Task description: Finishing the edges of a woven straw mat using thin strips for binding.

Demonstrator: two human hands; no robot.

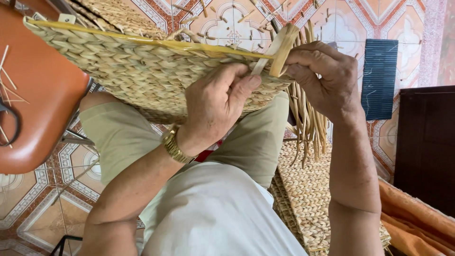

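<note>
A large woven straw panel (142, 71) fills the upper left of the frame and rests across the person's lap; its surface looks fully plaited, and I judge only the edge is left to finish. At its upper right corner, loose straw strands (308, 118) hang down unwoven. The right hand (327, 78) closes its fingers around a flat strip (283, 47) there. The left hand (215, 111) pinches the panel edge beside it.

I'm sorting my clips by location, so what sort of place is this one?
Probably a home or small workshop where baskets are woven by hand. Both hands work on a woven straw panel held over the lap, more woven mats lie stacked on the patterned tile floor, and loose straw strands hang alongside.
</note>
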